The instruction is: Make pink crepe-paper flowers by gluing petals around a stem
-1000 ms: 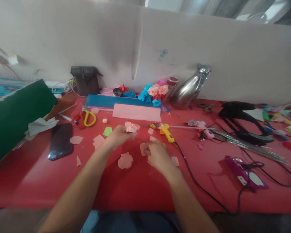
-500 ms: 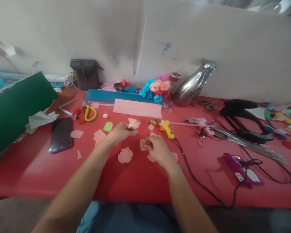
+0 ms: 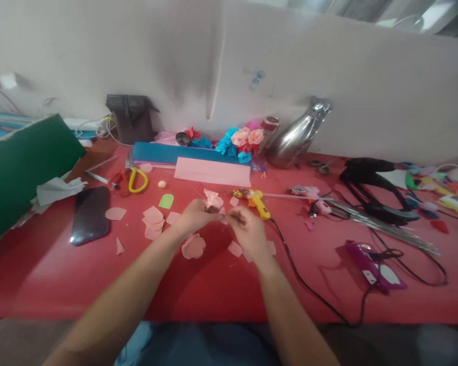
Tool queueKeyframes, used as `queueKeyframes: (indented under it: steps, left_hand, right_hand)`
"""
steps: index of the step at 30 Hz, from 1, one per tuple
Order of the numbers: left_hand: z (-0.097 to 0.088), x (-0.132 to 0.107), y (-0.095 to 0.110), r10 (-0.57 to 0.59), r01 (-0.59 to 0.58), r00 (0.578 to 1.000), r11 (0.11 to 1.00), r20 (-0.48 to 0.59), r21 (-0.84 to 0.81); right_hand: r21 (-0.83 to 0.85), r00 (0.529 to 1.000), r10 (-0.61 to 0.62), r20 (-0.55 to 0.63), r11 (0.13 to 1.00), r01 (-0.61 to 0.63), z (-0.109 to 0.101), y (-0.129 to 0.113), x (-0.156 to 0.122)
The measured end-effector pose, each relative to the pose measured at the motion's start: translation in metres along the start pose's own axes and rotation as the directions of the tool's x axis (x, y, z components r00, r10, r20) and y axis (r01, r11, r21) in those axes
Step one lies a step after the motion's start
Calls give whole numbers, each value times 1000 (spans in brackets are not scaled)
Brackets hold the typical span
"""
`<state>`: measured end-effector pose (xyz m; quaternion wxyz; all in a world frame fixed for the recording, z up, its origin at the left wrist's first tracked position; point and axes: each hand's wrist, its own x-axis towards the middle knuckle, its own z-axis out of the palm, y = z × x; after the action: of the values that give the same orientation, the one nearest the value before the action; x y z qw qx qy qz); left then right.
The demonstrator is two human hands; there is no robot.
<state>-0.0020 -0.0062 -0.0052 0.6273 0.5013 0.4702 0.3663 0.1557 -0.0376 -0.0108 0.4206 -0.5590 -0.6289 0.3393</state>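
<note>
My left hand (image 3: 196, 217) is closed on a pink paper flower (image 3: 212, 198), its petals standing up above the fingers. Close beside it, my right hand (image 3: 248, 229) pinches a small pink paper petal (image 3: 223, 216) near the flower's base; the fingertips partly cover it. Below my left hand lies a stack of scalloped pink paper (image 3: 193, 246). Loose pink petals (image 3: 235, 248) are on the table under my right hand, and more cut petals (image 3: 153, 221) lie to the left. A yellow glue gun (image 3: 257, 202) rests just beyond my right hand.
Scissors (image 3: 138, 181), a phone (image 3: 90, 215) and a green board (image 3: 30, 168) are at the left. Pink paper (image 3: 212, 172), finished paper flowers (image 3: 240, 142) and a steel jug (image 3: 299, 134) stand behind. A purple power strip (image 3: 376, 267) and wires (image 3: 385, 226) lie to the right.
My right hand has lifted a petal off the table and brought it to the flower in my left hand. The view has shifted slightly.
</note>
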Motion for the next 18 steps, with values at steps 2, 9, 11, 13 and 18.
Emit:
queueKeyframes:
  steps: [2,9,11,13,18]
  left_hand:
    - [0,2,-4,16,-16,999,1000,-40,-11]
    - [-2,-2,10,-27,12,994,990,-109,-138]
    - [-1,-4,13,-51,33,994,983,-99,-180]
    - [0,-5,14,-60,46,996,981,-68,-191]
    - [2,-5,13,-58,56,998,993,-20,-107]
  right_hand:
    - [26,999,-3,-47,1000,4,0,-1,0]
    - [240,986,144,-79,963,-121,-1,-4,0]
    - [333,981,190,-47,928,-164,-1,-5,1]
    - [394,973,229,-21,897,-202,-1,-7,2]
    - [433,968,249,-39,877,-208,-3,-10,3]
